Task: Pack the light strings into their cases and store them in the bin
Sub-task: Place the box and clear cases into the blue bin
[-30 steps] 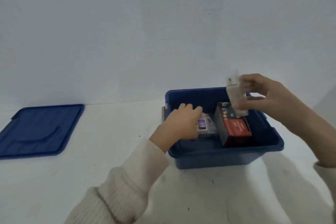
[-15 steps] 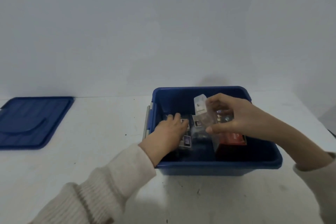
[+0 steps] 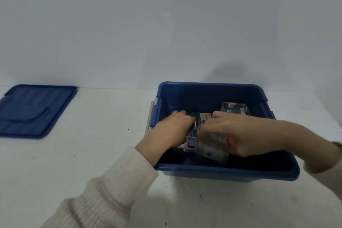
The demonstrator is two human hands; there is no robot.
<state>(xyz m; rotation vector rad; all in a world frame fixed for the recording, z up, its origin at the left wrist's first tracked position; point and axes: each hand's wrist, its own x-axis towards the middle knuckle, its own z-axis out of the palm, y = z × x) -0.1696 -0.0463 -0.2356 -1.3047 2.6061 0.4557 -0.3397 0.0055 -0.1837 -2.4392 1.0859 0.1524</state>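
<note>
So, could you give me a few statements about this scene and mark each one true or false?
1. The lid lies on the table, left of the bin. True.
2. Both hands are down in the bin. True: the left hand touches a dark case, and the right hand grips a clear case.
3. The bin is empty. False: it holds the two cases and a box at the back.
4. The bin is red. False: it is blue.
</note>
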